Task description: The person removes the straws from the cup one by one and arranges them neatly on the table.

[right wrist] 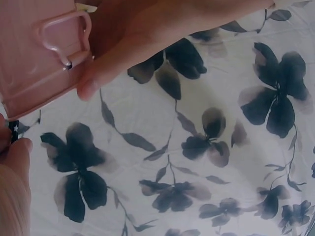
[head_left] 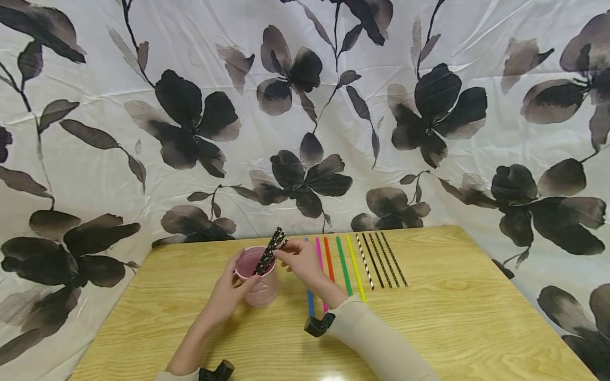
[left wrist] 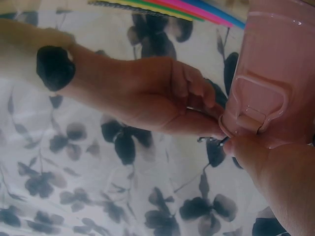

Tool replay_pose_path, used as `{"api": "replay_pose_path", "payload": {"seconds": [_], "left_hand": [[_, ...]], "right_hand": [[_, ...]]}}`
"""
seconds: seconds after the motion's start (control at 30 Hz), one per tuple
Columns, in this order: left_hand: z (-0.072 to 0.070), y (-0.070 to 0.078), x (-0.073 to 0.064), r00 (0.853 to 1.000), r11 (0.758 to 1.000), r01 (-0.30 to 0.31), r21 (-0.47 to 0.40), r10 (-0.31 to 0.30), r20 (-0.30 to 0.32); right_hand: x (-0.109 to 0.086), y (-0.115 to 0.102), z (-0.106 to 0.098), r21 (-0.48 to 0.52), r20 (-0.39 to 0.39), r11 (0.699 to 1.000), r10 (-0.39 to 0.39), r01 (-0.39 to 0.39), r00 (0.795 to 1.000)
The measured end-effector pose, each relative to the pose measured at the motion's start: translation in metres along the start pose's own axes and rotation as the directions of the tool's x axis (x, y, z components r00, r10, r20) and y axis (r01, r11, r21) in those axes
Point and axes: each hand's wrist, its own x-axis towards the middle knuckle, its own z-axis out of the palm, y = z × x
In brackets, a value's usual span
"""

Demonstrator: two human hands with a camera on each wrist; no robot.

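Note:
A pink metal bucket (head_left: 261,295) with side handles is at the left of the wooden table. My left hand (head_left: 227,291) grips it, fingers round its left side and thumb at the near rim. Black paper straws (head_left: 268,253) with white stars slant out of the bucket's mouth, their lower ends hidden inside. The fingertips of my right hand (head_left: 301,260) pinch a star-patterned straw at the bucket's right rim. In the right wrist view, a short piece of this straw (right wrist: 14,132) shows between finger and thumb, close by the rim.
Right of the bucket lies a row of straws: blue (head_left: 311,302), pink (head_left: 319,247), red (head_left: 329,259), green (head_left: 343,263), yellow (head_left: 356,269), striped (head_left: 365,262), plain black (head_left: 373,261) and several dotted black ones (head_left: 394,259). My right forearm crosses over part of the row. Floral cloth (head_left: 333,132) hangs behind the table.

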Motion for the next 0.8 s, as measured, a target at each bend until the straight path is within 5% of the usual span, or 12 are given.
{"api": "replay_pose_path", "payload": {"seconds": [0.3, 0.47, 0.63, 0.8], "left_hand": [[0.001, -0.004, 0.000, 1.000, 1.000, -0.006, -0.010, 0.006, -0.011], [0.002, -0.003, 0.000, 1.000, 1.000, 0.006, -0.008, -0.006, -0.005], [0.002, -0.002, -0.001, 1.000, 1.000, 0.008, -0.003, -0.008, -0.006], [0.002, -0.001, 0.000, 1.000, 1.000, -0.005, 0.005, 0.005, -0.004]], "right_hand": [[-0.002, 0.002, -0.001, 0.072, 0.002, 0.997, -0.012, 0.012, 1.000], [0.000, -0.002, -0.017, 0.177, -0.065, 0.979, -0.090, 0.100, 0.994], [0.000, -0.021, -0.041, 0.247, -0.181, 0.932, -0.225, 0.266, 0.957], [-0.008, -0.050, -0.073, 0.333, -0.251, 0.873, -0.283, 0.357, 0.926]]}}
